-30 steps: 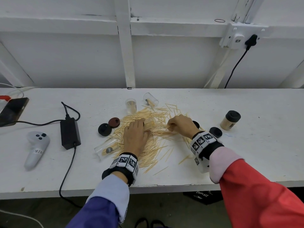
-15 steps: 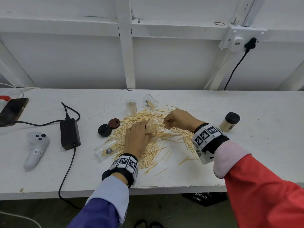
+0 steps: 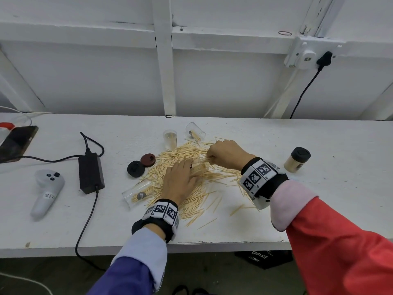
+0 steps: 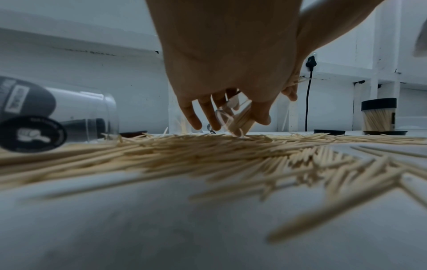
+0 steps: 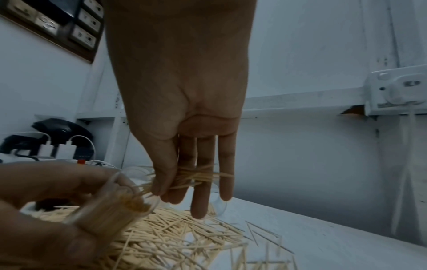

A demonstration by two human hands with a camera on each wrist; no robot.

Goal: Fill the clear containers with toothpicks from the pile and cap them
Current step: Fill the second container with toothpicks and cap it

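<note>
- Pale wooden toothpicks lie in a loose pile (image 3: 182,167) at the middle of a white table (image 3: 319,199), seen from the head view. The left hand (image 3: 179,182) rests over the pile, fingers curled around a clear container (image 3: 200,168) tilted on its side. The right hand (image 3: 226,155) sits just beyond, pinching a small bundle of toothpicks (image 3: 205,160) at the container's mouth. A filled, capped container (image 3: 297,159) stands well to the right.
- Left wrist view: the left hand (image 4: 228,60) grips the clear container (image 4: 235,117) between thumb and fingers, its lower edge touching the pile (image 4: 208,153).
- Right wrist view: the right hand (image 5: 184,102) clamps the bundle (image 5: 198,178) between thumb and curled fingers (image 5: 203,182); its ends point into the open mouth of the container (image 5: 115,210), which is already well packed.
</note>
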